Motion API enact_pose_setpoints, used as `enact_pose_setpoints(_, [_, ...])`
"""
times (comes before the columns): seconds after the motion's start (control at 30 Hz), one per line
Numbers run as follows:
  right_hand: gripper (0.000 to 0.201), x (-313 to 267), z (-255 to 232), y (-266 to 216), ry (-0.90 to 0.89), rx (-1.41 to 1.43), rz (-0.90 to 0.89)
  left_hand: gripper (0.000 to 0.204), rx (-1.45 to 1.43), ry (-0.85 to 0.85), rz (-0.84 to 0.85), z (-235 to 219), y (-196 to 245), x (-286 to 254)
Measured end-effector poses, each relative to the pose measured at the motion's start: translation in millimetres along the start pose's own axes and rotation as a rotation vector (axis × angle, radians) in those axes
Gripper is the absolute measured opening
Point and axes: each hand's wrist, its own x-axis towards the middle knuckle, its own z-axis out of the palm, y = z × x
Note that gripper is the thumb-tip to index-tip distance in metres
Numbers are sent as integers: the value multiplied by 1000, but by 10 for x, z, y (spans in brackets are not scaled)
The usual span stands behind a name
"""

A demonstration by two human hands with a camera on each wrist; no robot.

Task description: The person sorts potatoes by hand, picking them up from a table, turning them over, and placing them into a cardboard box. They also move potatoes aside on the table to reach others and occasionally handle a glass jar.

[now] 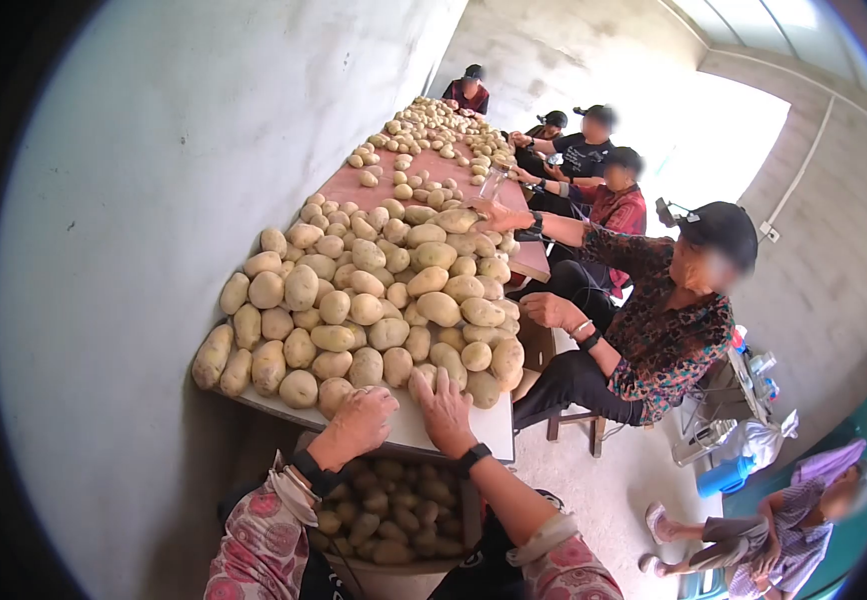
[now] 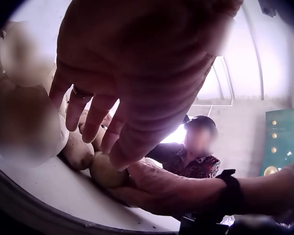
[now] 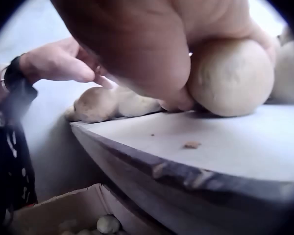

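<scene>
A heap of potatoes (image 1: 367,255) covers the near end of a long table. My left hand (image 1: 359,425) is at the table's front edge beside the nearest potatoes. In the left wrist view its fingers (image 2: 93,117) hang loosely downward with nothing between them. My right hand (image 1: 446,415) reaches over the same edge, a little to the right. The right wrist view shows it around a round, pale potato (image 3: 232,78), thumb on one side and fingers on the other. That potato sits low at the white tabletop (image 3: 235,147).
Below the table edge stands a box (image 3: 63,210) holding many potatoes. A wall (image 1: 154,200) runs along the left. Close on the right, a seated person (image 1: 644,330) reaches into the heap. Several people sit farther along the red-covered table part (image 1: 354,185); another (image 1: 784,540) sits lower right.
</scene>
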Motion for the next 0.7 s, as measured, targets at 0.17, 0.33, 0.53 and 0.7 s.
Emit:
enact_pose_setpoints(0.17, [69, 21, -12, -34, 47, -6, -35, 26, -6, -64, 4, 31, 80, -22])
enact_pose_setpoints(0.33, [74, -6, -608, 281, -56, 484, -94, 24, -81, -48, 29, 56, -37, -86])
enact_pose_setpoints(0.53, [33, 94, -1618, 1477, 227, 517, -111, 50, -264, 49, -69, -173, 103, -25])
enact_pose_setpoints(0.7, [28, 595, -2705, 995, 442, 595, -101, 91, -999, -169, -103, 90, 742, 118])
